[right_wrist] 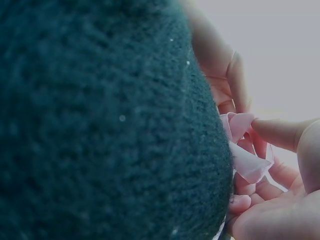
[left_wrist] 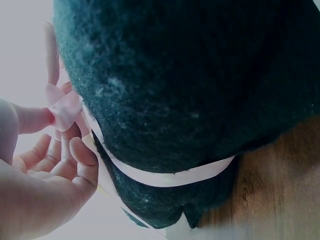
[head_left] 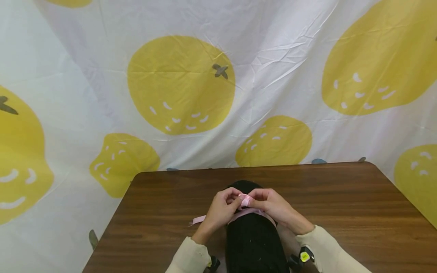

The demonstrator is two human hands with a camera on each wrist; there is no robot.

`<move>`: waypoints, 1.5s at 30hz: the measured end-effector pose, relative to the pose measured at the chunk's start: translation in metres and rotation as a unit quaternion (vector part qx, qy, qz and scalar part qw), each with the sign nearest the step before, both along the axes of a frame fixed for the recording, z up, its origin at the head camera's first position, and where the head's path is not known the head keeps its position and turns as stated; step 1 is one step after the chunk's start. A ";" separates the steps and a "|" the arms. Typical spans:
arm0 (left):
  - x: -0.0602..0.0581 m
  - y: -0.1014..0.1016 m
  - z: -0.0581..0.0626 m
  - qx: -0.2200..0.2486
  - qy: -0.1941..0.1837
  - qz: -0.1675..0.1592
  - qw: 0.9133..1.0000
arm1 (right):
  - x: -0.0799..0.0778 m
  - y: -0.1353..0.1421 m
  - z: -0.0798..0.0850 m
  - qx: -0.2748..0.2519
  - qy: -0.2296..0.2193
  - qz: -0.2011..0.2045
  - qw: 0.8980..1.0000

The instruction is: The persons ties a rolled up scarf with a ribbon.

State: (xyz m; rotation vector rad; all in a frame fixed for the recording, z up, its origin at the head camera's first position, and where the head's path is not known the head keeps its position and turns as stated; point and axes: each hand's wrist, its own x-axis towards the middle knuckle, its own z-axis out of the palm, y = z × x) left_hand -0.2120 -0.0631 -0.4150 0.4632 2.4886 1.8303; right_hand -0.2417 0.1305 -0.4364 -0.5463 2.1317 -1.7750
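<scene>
A dark, fuzzy knitted bundle [head_left: 256, 242] lies lengthwise on the table with a pink ribbon [left_wrist: 170, 178] wrapped round it. Above the bundle, both hands meet at a looped part of the ribbon [head_left: 245, 201]. My left hand [head_left: 220, 210] pinches the loop from the left between thumb and fingers. From the right, my right hand [head_left: 274, 206] pinches the same folded part. In the right wrist view the ribbon's folds [right_wrist: 250, 162] show between the fingers of both hands. One loose ribbon end [head_left: 198, 219] sticks out left, beyond the left wrist.
The brown wooden table [head_left: 164, 212] has rounded far corners. Behind it hangs a white cloth [head_left: 273, 76] printed with yellow fruit. Dark wrist straps sit at both cream sleeves [head_left: 191, 256], close beside the bundle.
</scene>
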 end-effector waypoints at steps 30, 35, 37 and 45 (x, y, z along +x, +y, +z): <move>-0.010 -0.001 -0.019 -0.009 0.003 0.003 1.000 | 0.002 -0.004 0.001 -0.004 -0.015 -0.017 1.000; 0.003 -0.001 0.001 0.003 0.012 -0.006 1.000 | 0.002 -0.002 0.002 -0.025 -0.021 -0.009 0.999; 0.006 -0.001 0.006 0.009 0.015 -0.009 1.000 | 0.002 -0.002 0.002 -0.033 -0.020 -0.004 0.999; -0.008 -0.002 -0.017 -0.008 0.001 -0.001 1.000 | 0.004 -0.002 0.004 -0.052 -0.030 -0.018 0.998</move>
